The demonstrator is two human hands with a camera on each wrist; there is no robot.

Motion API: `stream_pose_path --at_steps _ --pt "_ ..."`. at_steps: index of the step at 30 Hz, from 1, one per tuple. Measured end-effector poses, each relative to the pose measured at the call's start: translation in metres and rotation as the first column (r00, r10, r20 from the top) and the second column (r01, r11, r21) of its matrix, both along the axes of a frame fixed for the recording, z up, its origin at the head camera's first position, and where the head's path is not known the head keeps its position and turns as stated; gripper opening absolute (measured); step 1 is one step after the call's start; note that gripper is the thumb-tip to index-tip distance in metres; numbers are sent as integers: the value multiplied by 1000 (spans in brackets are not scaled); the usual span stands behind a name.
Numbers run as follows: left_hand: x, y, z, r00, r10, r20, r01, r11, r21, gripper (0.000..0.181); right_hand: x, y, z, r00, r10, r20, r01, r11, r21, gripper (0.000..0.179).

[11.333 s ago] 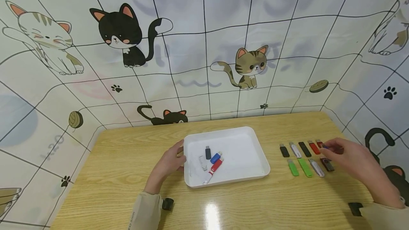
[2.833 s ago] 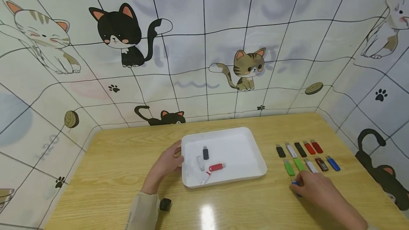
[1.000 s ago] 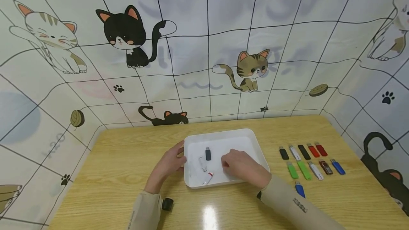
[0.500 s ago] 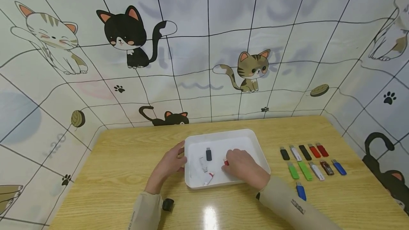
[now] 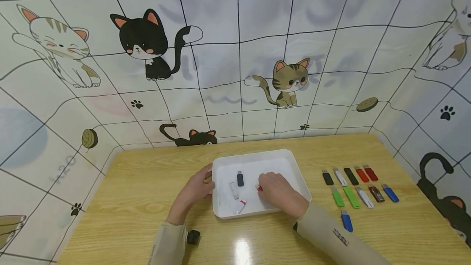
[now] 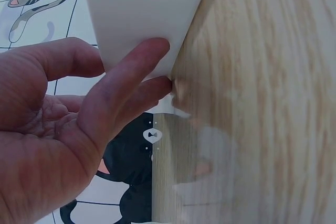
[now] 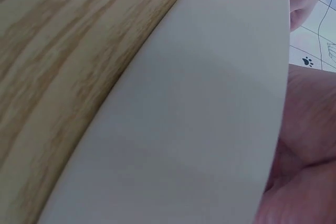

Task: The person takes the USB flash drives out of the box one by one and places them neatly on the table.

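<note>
A white tray [image 5: 294,167] stands mid-table. My left hand [image 5: 195,189] holds its left wall; in the left wrist view, fingers [image 6: 149,56] lie on the tray's outer side. Inside the tray, my right hand [image 5: 279,191] pinches a red USB drive [image 5: 259,187], mostly hidden by the fingers. In the right wrist view the tray wall [image 7: 189,103] covers much of that hand. To the left in the tray lie a black USB drive [image 5: 240,179], a clear-white USB drive [image 5: 234,190] and a white one with a red band [image 5: 240,207].
On the right of the table, USB drives lie in two rows, among them a black one [image 5: 327,177], a green one [image 5: 337,197] and a blue one [image 5: 390,193]. Another blue USB drive [image 5: 346,221] lies nearer me. A cat-printed cloth [image 5: 220,60] surrounds the table.
Earlier my right hand laid two blue USB drives on the table at right. It has since moved left into the tray and taken hold of the red USB drive. The left hand stays at the tray.
</note>
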State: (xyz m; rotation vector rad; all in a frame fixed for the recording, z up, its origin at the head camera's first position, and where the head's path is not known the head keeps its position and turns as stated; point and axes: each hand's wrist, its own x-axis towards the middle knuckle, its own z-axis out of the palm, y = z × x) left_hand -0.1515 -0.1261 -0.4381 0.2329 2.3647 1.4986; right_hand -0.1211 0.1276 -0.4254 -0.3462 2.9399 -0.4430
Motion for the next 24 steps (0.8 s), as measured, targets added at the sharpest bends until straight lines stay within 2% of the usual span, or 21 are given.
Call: stream_pose_path --at_steps 15,24 --pt "1 -1 1 1000 2 -13 -2 1000 -20 70 -3 5 -5 1000 -14 11 14 998 -53 34" --pt "1 -1 -2 1000 -7 0 7 1000 29 70 -1 6 -3 1000 -26 -4 25 996 -86 41"
